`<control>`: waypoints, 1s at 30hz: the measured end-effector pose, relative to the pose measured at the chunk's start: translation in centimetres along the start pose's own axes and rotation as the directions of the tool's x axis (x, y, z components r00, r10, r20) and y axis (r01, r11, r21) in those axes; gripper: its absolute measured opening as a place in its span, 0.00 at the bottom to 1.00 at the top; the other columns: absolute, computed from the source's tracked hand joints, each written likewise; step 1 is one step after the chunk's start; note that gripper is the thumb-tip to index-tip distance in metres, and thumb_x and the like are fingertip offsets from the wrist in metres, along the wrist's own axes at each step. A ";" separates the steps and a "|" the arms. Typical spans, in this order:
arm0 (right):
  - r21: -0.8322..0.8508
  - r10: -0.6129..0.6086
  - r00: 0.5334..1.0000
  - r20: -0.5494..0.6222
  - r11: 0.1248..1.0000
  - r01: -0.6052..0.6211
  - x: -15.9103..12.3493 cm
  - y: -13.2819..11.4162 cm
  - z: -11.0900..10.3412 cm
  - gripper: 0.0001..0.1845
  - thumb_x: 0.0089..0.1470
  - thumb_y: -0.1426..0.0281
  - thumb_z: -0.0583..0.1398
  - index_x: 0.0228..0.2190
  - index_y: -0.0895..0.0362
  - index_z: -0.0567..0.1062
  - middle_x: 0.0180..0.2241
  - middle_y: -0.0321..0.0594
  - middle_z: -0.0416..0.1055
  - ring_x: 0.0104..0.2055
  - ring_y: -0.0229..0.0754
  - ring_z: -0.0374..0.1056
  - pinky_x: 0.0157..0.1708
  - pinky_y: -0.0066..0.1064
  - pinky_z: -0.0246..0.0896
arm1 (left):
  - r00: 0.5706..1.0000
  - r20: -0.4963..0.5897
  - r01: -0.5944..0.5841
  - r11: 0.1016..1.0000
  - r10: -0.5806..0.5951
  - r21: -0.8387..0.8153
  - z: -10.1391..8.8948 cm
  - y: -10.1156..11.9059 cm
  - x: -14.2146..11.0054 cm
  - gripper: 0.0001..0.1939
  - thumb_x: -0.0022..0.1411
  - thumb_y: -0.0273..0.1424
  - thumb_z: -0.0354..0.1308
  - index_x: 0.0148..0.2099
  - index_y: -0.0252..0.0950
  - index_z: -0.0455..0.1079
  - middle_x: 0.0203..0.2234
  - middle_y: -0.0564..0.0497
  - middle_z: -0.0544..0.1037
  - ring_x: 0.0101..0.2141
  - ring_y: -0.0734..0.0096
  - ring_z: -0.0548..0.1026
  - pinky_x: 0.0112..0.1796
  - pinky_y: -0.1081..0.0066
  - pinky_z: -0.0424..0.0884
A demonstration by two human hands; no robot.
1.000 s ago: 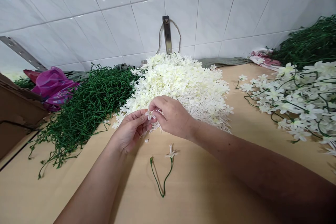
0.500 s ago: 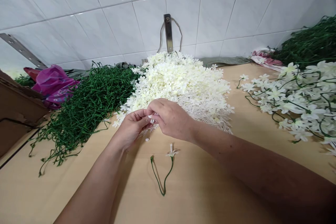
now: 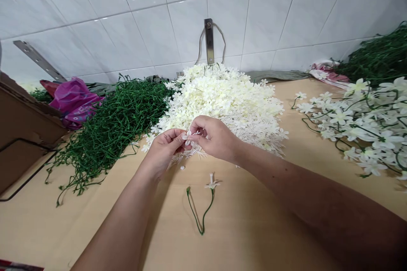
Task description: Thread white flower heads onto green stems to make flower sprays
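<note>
Between my fingertips is a small white artificial flower (image 3: 188, 136). My left hand (image 3: 167, 148) pinches it from the left, and my right hand (image 3: 214, 137) grips it from the right by what looks like its thin stalk. Just beyond my hands rises a heap of white flower heads (image 3: 216, 93), with pale stalks at its front edge. Nearer to me on the table lies a bent green stem (image 3: 202, 224), with one white flower (image 3: 212, 183) fixed on its right end and a bare left tip. A tiny white piece (image 3: 182, 167) rests below my left hand.
Green stems (image 3: 114, 118) are piled at left, beside a purple bag (image 3: 74, 99) and a cardboard box (image 3: 25, 131). Stemmed white flowers (image 3: 372, 131) lie at right, with more green stems (image 3: 381, 55) behind. A metal bracket (image 3: 209, 40) is fixed to the tiled wall.
My hands have parted slightly, and the white flower between them shows more plainly. The whole view has shifted a little, so things appear further right.
</note>
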State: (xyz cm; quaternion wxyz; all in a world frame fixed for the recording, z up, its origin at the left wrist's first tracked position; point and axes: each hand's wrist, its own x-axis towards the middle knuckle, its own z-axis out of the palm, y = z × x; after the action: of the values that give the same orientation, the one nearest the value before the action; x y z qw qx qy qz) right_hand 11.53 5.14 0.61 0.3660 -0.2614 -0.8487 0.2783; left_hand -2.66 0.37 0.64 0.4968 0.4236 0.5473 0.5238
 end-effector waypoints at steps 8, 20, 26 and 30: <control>0.147 0.138 0.990 0.015 0.979 -0.139 0.5 0.2 -0.7 0.06 0.46 0.69 0.56 0.24 0.59 0.65 0.22 0.33 0.62 0.24 0.31 0.54 0.25 0.26 0.49 | 0.987 -0.066 -0.016 0.501 0.145 0.865 -1.4 0.3 -5.7 0.14 0.53 0.41 0.49 0.24 0.36 0.64 0.16 0.55 0.66 0.20 0.75 0.62 0.23 0.75 0.54; 0.225 0.146 0.982 0.124 0.959 -0.171 0.0 -1.2 -0.3 0.07 0.44 0.69 0.58 0.23 0.60 0.65 0.19 0.31 0.57 0.21 0.30 0.51 0.22 0.25 0.46 | 1.000 0.016 -0.018 0.164 0.012 0.986 2.7 -1.8 -9.1 0.09 0.55 0.35 0.46 0.29 0.37 0.62 0.26 0.50 0.72 0.27 0.68 0.68 0.25 0.72 0.53; 0.250 0.183 0.972 0.150 0.944 -0.217 0.2 -1.1 -0.4 0.07 0.43 0.69 0.58 0.22 0.60 0.65 0.18 0.30 0.56 0.19 0.29 0.50 0.20 0.24 0.46 | 0.995 0.100 -0.101 0.167 0.009 0.981 2.5 -1.8 -8.7 0.06 0.54 0.28 0.44 0.30 0.37 0.62 0.27 0.48 0.72 0.28 0.66 0.68 0.26 0.71 0.54; 0.301 0.184 0.968 0.168 0.926 -0.228 0.2 -1.1 -0.4 0.07 0.42 0.69 0.59 0.22 0.60 0.65 0.18 0.30 0.56 0.20 0.29 0.50 0.20 0.24 0.46 | 0.995 0.088 -0.100 0.308 0.053 0.946 1.5 -1.7 -7.2 0.04 0.50 0.24 0.45 0.28 0.37 0.58 0.22 0.51 0.69 0.24 0.69 0.65 0.25 0.72 0.55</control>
State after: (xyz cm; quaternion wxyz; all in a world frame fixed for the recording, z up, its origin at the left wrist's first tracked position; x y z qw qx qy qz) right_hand 11.46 4.58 1.62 0.3129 -0.2669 -0.7835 0.4658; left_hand -0.03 -6.69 -0.27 0.1395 0.6702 0.7194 0.1178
